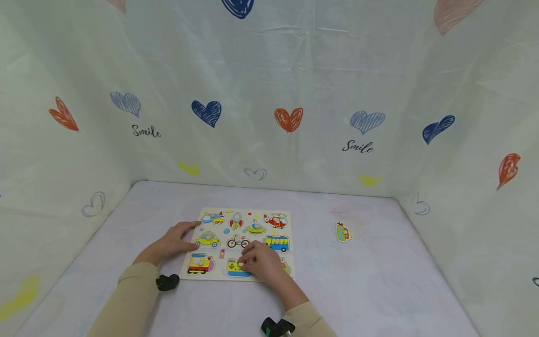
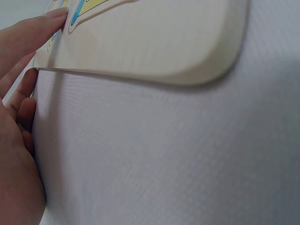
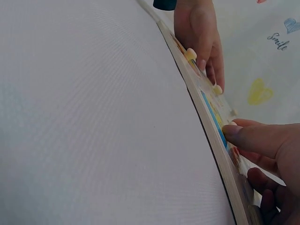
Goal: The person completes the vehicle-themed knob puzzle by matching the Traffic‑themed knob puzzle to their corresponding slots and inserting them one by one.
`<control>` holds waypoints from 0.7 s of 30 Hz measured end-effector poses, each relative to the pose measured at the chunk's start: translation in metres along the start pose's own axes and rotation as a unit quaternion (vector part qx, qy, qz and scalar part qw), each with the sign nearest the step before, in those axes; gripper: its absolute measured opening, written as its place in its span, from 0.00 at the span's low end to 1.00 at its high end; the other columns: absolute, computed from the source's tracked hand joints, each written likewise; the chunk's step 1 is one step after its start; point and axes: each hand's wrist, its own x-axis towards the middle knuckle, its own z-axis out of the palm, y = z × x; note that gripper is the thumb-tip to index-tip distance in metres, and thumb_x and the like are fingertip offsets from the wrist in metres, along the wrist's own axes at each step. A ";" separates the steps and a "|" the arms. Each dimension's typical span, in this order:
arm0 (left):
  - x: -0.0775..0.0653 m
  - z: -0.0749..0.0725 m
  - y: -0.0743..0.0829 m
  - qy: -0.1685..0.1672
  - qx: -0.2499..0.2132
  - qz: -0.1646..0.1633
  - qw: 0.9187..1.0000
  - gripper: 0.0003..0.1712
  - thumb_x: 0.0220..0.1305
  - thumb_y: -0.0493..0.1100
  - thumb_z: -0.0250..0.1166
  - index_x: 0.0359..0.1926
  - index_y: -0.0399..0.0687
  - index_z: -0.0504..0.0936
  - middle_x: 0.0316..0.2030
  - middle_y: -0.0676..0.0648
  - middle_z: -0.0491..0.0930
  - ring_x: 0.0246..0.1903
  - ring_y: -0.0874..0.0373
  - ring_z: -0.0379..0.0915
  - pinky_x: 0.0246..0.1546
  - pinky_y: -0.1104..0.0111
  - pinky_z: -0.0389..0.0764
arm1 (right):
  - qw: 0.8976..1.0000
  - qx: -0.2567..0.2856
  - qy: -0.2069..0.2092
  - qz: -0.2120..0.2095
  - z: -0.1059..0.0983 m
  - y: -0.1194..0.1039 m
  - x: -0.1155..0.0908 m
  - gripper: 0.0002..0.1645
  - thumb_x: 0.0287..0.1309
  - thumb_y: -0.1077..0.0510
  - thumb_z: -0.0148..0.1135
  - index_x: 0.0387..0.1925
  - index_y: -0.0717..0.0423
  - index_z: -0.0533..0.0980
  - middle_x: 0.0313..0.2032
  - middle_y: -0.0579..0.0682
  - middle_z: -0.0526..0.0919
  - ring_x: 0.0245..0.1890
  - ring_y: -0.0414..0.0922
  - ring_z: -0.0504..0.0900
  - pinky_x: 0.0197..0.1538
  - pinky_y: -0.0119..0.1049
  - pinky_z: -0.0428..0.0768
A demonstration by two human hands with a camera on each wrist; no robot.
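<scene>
A wooden knob puzzle board (image 1: pixel 254 214) with printed vehicle pieces lies flat on the table. My left hand (image 1: pixel 170 241) rests on its left edge, thumb and forefinger spread apart beside the yellow car piece (image 1: pixel 207 239). In the left wrist view, one finger (image 2: pixel 44 26) presses the board's top while others touch its side. My right hand (image 1: pixel 266 264) pinches the small pale knob of the blue and yellow ship piece (image 1: pixel 234 270) at the board's near edge. That piece looks level with the board. The right hand partly hides the piece at the bottom right corner.
A loose green, yellow and red vehicle piece (image 1: pixel 343 232) lies on the white table (image 1: pixel 370 290), right of the board. Other pieces on the board include a train (image 1: pixel 200 264), a bus (image 1: pixel 276 243) and a helicopter (image 1: pixel 275 220). Heart-printed curtains (image 1: pixel 252 70) surround the table's back and sides.
</scene>
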 end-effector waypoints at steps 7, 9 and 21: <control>-0.001 -0.001 0.002 0.001 0.002 -0.002 1.000 0.47 0.53 0.46 0.74 0.71 0.41 0.62 0.68 0.29 0.53 0.66 0.30 0.45 0.63 0.35 0.53 | 1.000 0.004 -0.002 0.009 0.000 0.000 0.001 0.05 0.53 0.53 0.73 0.34 0.43 0.89 0.38 0.30 0.76 0.43 0.34 0.74 0.43 0.32 0.74; -0.001 -0.001 0.003 0.000 0.002 0.001 1.000 0.47 0.53 0.46 0.73 0.71 0.41 0.62 0.68 0.29 0.53 0.66 0.30 0.45 0.63 0.34 0.53 | 1.000 0.007 -0.003 0.014 -0.001 0.000 0.001 0.05 0.53 0.54 0.73 0.34 0.44 0.89 0.38 0.30 0.76 0.42 0.34 0.74 0.42 0.31 0.74; 0.001 -0.001 -0.002 -0.002 0.007 -0.004 1.000 0.47 0.54 0.46 0.73 0.71 0.40 0.61 0.69 0.29 0.52 0.67 0.30 0.44 0.63 0.34 0.51 | 0.997 0.079 -0.005 0.025 -0.002 0.005 -0.003 0.11 0.50 0.57 0.75 0.38 0.43 0.87 0.42 0.33 0.77 0.41 0.36 0.73 0.43 0.31 0.74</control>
